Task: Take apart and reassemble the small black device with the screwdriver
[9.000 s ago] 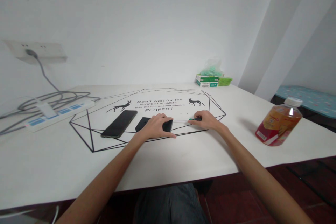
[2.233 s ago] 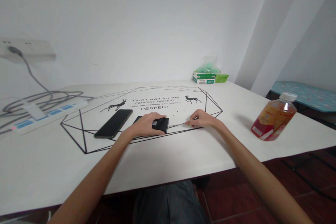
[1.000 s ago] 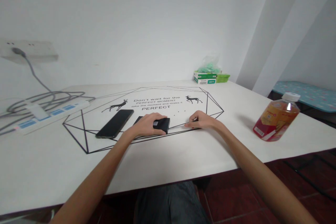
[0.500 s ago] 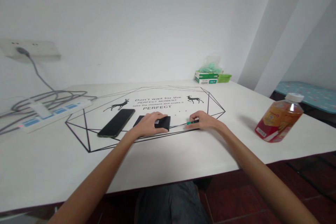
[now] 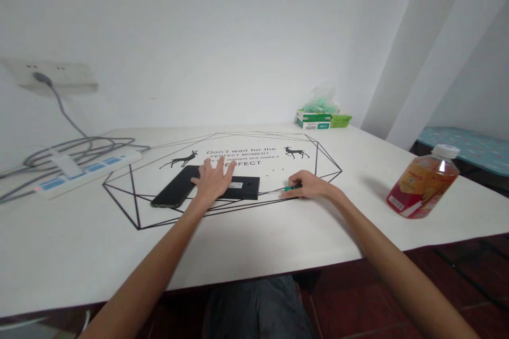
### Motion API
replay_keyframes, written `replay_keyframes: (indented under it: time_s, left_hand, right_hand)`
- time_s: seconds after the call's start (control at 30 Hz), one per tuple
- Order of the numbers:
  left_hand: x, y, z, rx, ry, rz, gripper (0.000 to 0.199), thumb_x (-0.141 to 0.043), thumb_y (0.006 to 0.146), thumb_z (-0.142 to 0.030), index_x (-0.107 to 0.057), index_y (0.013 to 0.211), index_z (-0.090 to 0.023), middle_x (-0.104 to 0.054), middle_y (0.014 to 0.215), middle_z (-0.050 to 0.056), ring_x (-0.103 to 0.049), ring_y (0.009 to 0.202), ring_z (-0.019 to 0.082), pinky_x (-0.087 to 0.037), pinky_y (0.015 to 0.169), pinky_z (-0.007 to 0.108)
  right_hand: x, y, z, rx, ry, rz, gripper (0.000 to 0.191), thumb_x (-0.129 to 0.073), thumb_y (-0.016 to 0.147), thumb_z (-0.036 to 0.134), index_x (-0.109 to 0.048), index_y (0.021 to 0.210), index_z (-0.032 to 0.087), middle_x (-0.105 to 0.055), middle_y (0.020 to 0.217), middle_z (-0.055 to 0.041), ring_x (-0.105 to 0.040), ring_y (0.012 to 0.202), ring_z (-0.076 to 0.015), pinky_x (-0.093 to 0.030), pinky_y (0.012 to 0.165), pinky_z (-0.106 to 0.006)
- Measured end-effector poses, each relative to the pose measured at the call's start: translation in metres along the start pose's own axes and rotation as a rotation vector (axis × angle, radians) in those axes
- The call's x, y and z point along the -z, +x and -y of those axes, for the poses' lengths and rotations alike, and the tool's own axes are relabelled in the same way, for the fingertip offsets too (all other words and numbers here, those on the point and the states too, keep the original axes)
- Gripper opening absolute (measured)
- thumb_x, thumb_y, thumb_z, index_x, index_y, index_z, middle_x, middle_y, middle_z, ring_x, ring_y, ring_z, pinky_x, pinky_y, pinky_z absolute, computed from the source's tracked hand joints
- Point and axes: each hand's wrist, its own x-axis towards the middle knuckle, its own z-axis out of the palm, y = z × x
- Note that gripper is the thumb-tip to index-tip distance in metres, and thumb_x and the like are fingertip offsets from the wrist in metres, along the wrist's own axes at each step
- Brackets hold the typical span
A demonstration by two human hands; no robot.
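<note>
My left hand [image 5: 213, 181] is open with its fingers spread, over the left end of a flat black box [image 5: 249, 189] with a small pale label. Part of the box lies hidden under that hand. A black smartphone [image 5: 172, 191] rests on the table just left of the box, its upper right side close to my left fingers. My right hand [image 5: 310, 185] is closed around a screwdriver [image 5: 288, 188] with a green and black handle. The thin shaft points left, its tip at the right end of the box; I cannot tell whether they touch.
On the white table, a drink bottle [image 5: 423, 183] stands at the right. A power strip [image 5: 93, 170] and coiled grey cables [image 5: 43, 156] occupy the left side. Small green and white boxes [image 5: 314, 119] with a plastic bag sit at the back right against the wall.
My left hand has let go of the box's right part and moved left, its fingers now spread. More of the box shows. The right hand still grips the screwdriver in about the same place.
</note>
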Motion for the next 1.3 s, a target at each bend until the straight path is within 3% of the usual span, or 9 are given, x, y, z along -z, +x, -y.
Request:
replay_keyframes:
  time_s: [0.07,0.27,0.4,0.57,0.73,1.07,1.3]
  left_hand:
    - [-0.001,0.001,0.003,0.01,-0.004,0.064,0.073,-0.021,0.086,-0.071,-0.051,0.133,-0.023,-0.035,0.144,0.024,-0.034,0.126,0.051,-0.03,0.087,0.073]
    - [-0.002,-0.001,0.002,-0.009,0.021,0.052,0.074,-0.019,0.087,-0.07,-0.058,0.125,-0.02,-0.027,0.147,0.024,-0.03,0.13,0.05,-0.028,0.091,0.073]
    - [-0.001,-0.003,0.0,-0.027,0.036,0.051,0.07,-0.022,0.088,-0.068,-0.061,0.122,-0.021,-0.033,0.144,0.022,-0.035,0.127,0.048,-0.033,0.089,0.069]
    - [-0.006,-0.003,0.002,-0.138,0.1,-0.095,0.062,-0.028,0.09,-0.062,-0.067,0.112,-0.021,-0.04,0.141,0.019,-0.035,0.127,0.043,-0.032,0.094,0.064]
    - [-0.012,-0.004,-0.001,-0.234,0.095,-0.113,0.057,-0.03,0.092,-0.058,-0.069,0.108,-0.019,-0.047,0.134,0.017,-0.04,0.125,0.037,-0.033,0.098,0.056]
    - [-0.017,-0.005,-0.002,-0.489,0.044,0.028,0.047,-0.033,0.096,-0.047,-0.071,0.101,-0.019,-0.058,0.122,0.012,-0.05,0.115,0.028,-0.04,0.095,0.045]
    - [-0.019,-0.005,-0.003,-0.479,0.084,0.056,0.046,-0.032,0.097,-0.044,-0.071,0.098,-0.02,-0.06,0.118,0.01,-0.051,0.113,0.027,-0.041,0.093,0.044]
  right_hand:
    - [0.0,0.0,-0.001,0.003,0.003,-0.001,0.053,-0.068,0.063,0.061,-0.036,0.054,0.02,-0.035,0.05,0.0062,-0.037,0.05,-0.0091,-0.026,0.05,-0.024]
    - [0.0,0.001,-0.001,0.006,-0.01,-0.009,0.053,-0.068,0.065,0.061,-0.036,0.054,0.02,-0.037,0.049,0.0059,-0.036,0.05,-0.009,-0.026,0.049,-0.025]
    - [0.0,0.002,-0.003,0.001,-0.02,-0.009,0.053,-0.067,0.065,0.062,-0.038,0.054,0.02,-0.039,0.049,0.0053,-0.035,0.05,-0.009,-0.025,0.049,-0.025]
    - [-0.001,0.003,-0.005,0.009,-0.023,-0.01,0.053,-0.067,0.064,0.062,-0.038,0.054,0.02,-0.037,0.049,0.0058,-0.035,0.051,-0.0092,-0.025,0.05,-0.025]
    - [0.0,0.002,-0.001,0.001,-0.045,0.0,0.052,-0.057,0.073,0.065,-0.044,0.054,0.018,-0.043,0.053,0.0027,-0.034,0.052,-0.0095,-0.025,0.051,-0.026]
    - [0.004,0.0,-0.001,-0.016,-0.043,0.03,0.046,-0.057,0.077,0.056,-0.049,0.055,0.016,-0.037,0.052,0.0037,-0.031,0.052,-0.009,-0.023,0.05,-0.026]
    - [0.002,0.0,0.0,0.038,0.0,-0.005,0.046,-0.067,0.068,0.058,-0.049,0.059,0.017,-0.038,0.053,0.0053,-0.035,0.053,-0.0093,-0.024,0.052,-0.025]
